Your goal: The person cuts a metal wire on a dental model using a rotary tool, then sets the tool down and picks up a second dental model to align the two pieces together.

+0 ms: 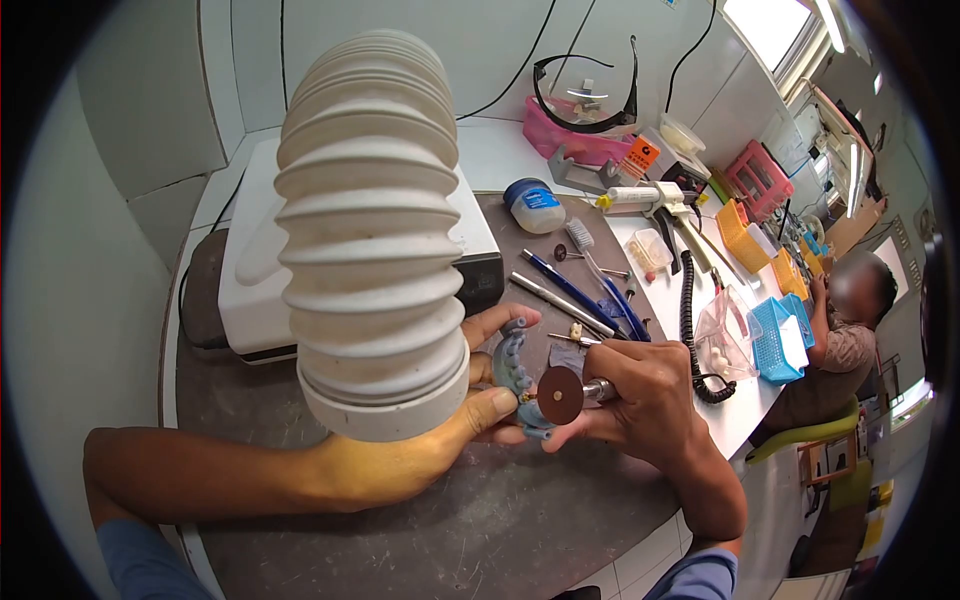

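Observation:
My left hand (484,402), partly behind the suction hose, has its thumb and fingers closed on a blue-grey dental arch model (512,362) with a row of tooth shapes. My right hand (648,395) grips a metal rotary handpiece (599,391) fitted with a round brown disc (561,396). The disc faces me and overlaps the lower part of the model in this view, with a small gold-coloured spot at its left edge. Both hands are close together over the grey bench mat (440,545).
A wide white ribbed hose (370,230) rises at centre left, before a white machine (255,265). Pens, a toothbrush (580,238) and a blue-lidded jar (535,207) lie beyond my hands. Baskets (780,340) and a coiled cord (688,330) stand right. Another person (840,345) sits far right.

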`<state>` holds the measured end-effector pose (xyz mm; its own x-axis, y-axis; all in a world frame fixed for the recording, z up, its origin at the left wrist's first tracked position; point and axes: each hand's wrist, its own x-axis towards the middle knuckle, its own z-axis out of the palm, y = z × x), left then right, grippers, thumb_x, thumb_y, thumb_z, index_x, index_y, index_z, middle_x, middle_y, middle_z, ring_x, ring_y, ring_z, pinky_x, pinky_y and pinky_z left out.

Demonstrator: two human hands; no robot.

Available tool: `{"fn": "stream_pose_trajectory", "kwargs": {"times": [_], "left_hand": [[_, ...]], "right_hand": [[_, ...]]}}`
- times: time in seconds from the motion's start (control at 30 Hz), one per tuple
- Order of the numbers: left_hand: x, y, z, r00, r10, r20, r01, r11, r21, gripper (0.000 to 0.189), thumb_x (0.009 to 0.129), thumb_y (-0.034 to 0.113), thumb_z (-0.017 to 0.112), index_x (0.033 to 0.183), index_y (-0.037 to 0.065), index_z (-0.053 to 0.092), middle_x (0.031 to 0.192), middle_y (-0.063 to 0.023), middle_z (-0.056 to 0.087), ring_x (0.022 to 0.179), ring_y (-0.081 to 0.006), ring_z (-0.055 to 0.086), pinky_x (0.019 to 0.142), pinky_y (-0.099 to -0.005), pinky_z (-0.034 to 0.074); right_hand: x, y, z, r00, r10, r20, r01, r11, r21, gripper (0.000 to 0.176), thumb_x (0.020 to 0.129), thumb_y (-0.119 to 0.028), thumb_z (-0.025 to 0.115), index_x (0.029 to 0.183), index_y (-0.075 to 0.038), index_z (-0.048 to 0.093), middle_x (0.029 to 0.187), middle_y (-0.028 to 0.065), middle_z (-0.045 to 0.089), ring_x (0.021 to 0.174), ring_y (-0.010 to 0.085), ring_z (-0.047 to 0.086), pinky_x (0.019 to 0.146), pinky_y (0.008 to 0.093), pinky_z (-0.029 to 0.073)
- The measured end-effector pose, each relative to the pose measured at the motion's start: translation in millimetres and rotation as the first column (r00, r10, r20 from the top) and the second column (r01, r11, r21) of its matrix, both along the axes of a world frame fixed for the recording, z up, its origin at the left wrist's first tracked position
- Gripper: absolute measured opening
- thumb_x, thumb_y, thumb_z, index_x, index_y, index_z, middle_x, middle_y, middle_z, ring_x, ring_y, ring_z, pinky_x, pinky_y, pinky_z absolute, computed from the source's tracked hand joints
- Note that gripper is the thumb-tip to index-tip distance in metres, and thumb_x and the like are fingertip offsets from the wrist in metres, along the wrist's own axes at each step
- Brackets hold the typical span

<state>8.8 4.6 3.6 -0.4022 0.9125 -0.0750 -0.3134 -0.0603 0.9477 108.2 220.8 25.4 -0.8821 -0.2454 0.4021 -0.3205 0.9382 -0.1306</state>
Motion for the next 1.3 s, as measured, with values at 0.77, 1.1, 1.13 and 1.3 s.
{"fn": "stream_pose_trajectory", "kwargs": {"times": [0.77, 1.1, 1.13, 1.3], "left_hand": [[-1.1, -1.0, -1.2, 0.999, -0.019, -0.028, 0.017, 0.999, -0.045, 0.060, 0.101, 0.005, 0.050, 0.153, 0.009, 0.020, 0.131, -0.0120, 0.057, 0.118, -0.0164, 0.058, 0.097, -0.0318, 0.054], [-0.8, -0.7, -3.9, 0.999, -0.002, -0.039, 0.001, 1.000, -0.009, 0.058, 0.101, 0.004, 0.049, 0.152, 0.008, 0.022, 0.129, -0.0110, 0.058, 0.117, -0.0166, 0.059, 0.097, -0.0320, 0.054], [-0.6, -0.7, -4.1, 0.999, 0.000, -0.044, -0.001, 1.000, -0.018, 0.058, 0.101, 0.003, 0.049, 0.152, 0.008, 0.022, 0.129, -0.0104, 0.058, 0.117, -0.0165, 0.058, 0.097, -0.0322, 0.054], [-0.3, -0.6, -3.5, 1.000, 0.007, -0.023, -0.006, 1.000, 0.018, 0.058, 0.100, 0.002, 0.049, 0.152, 0.009, 0.022, 0.129, -0.0096, 0.057, 0.117, -0.0162, 0.058, 0.097, -0.0325, 0.054]], "right_hand": [[-0.3, 0.3, -2.0, 1.000, 0.019, -0.024, -0.019, 1.000, -0.006, 0.063, 0.061, -0.065, 0.079, 0.060, -0.010, 0.048, 0.050, 0.0000, 0.046, 0.040, 0.0142, 0.048, 0.039, 0.0313, 0.036], [-0.4, 0.0, 0.1, 1.000, -0.002, 0.004, 0.002, 1.000, 0.007, 0.064, 0.061, -0.064, 0.079, 0.059, -0.010, 0.046, 0.050, 0.0004, 0.046, 0.040, 0.0145, 0.047, 0.039, 0.0317, 0.035], [-0.5, 0.0, 0.0, 1.000, 0.001, 0.006, -0.001, 1.000, 0.003, 0.063, 0.061, -0.064, 0.079, 0.060, -0.010, 0.047, 0.050, 0.0005, 0.047, 0.040, 0.0148, 0.048, 0.039, 0.0319, 0.036], [-0.9, 0.9, -2.6, 1.000, 0.009, 0.009, -0.009, 1.000, -0.020, 0.063, 0.061, -0.063, 0.079, 0.060, -0.009, 0.048, 0.050, 0.0008, 0.048, 0.041, 0.0151, 0.049, 0.040, 0.0320, 0.036]]}}
